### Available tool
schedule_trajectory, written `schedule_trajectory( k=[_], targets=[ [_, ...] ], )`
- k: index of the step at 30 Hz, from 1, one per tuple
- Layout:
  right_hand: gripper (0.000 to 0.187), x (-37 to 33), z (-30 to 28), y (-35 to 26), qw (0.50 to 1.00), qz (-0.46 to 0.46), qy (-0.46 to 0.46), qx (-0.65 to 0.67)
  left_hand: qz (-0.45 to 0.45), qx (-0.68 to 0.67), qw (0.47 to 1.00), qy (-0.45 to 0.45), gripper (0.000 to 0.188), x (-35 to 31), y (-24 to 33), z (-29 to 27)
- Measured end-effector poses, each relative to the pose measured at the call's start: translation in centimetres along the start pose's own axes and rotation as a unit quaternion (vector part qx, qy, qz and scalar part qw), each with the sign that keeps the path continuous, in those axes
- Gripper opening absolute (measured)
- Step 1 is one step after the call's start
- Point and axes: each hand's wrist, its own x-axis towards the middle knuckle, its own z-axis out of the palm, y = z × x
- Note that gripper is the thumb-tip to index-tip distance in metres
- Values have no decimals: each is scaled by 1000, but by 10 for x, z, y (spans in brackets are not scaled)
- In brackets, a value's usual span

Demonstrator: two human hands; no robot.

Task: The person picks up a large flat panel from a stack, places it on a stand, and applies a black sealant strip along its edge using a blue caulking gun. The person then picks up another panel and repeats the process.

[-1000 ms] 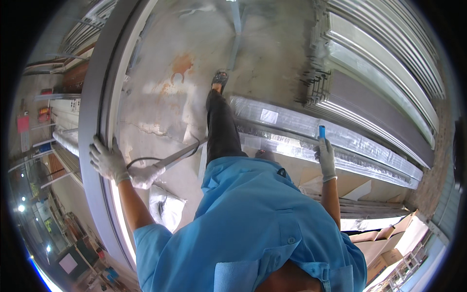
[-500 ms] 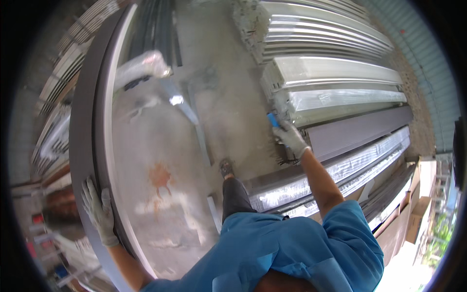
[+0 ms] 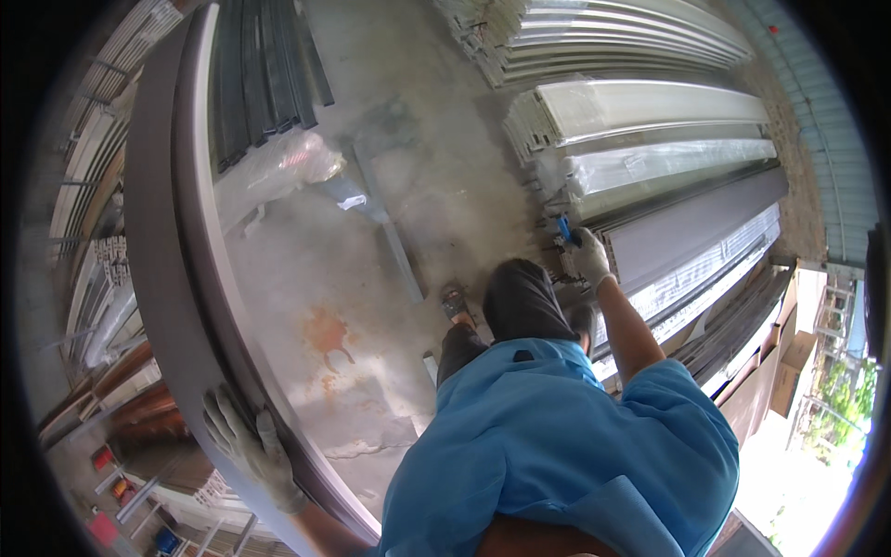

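Well, left hand [image 3: 249,447] on profile [image 3: 153,213], open floor [image 3: 278,265] beside its edge.

My gloved left hand [image 3: 251,452] lies on a long, grooved grey profile [image 3: 160,232]; my gloved right hand [image 3: 591,259] holds a blue object [image 3: 563,227].

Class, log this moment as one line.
Left hand: on grey profile | Right hand: holding blue object | Floor: reddish stain

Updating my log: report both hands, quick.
Left white-gloved hand: open, laid on the long grey profile.
Right white-gloved hand: closed, holding a small blue object.
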Motion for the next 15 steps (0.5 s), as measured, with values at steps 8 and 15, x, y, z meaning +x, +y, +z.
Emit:
schedule_trajectory(
  k=[8, 15],
  targets=[
    [33, 178, -19, 3, 996, 18, 36, -83, -38, 50, 998, 2, 71, -1, 1, 8],
    [35, 392, -16, 25, 978, 51, 6, -204, -324, 108, 934, 104, 64, 29, 58, 58]
  ],
)
